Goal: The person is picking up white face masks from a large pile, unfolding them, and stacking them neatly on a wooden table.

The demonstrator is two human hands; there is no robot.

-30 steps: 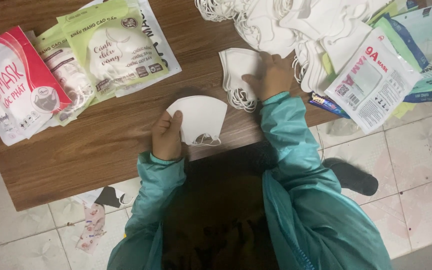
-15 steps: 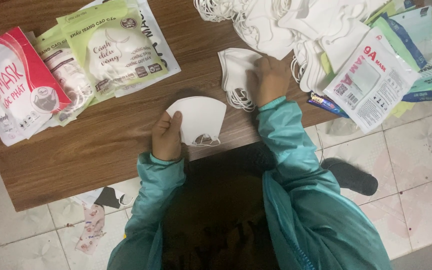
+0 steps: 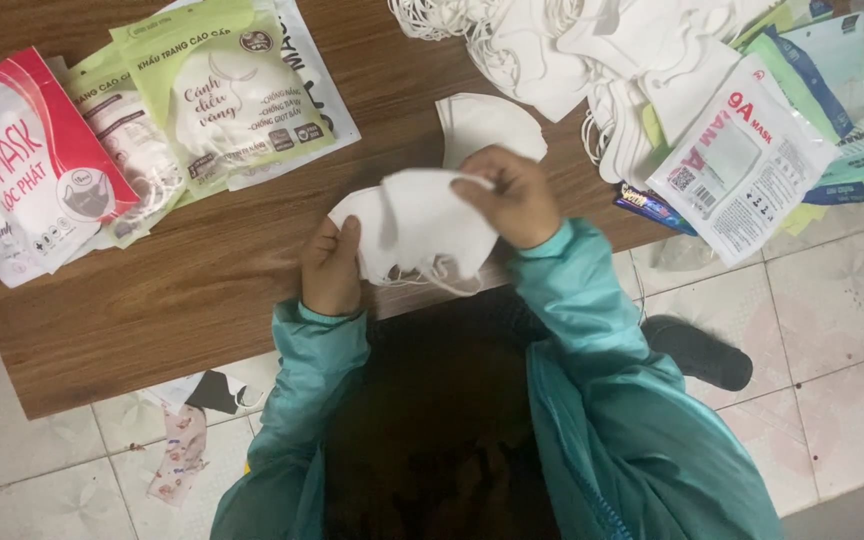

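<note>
White mask (image 3: 422,225) spans between hands; left hand (image 3: 332,265), right hand (image 3: 514,195) grip clenched on its edges.

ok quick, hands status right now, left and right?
Left hand: closed on the left edge of the white face mask.
Right hand: closed, pinching the same mask at its top right edge.

I see soft matt white cloth masks (image 3: 422,225) on a smooth brown wooden table (image 3: 202,290), beside glossy plastic packets (image 3: 222,90).
</note>
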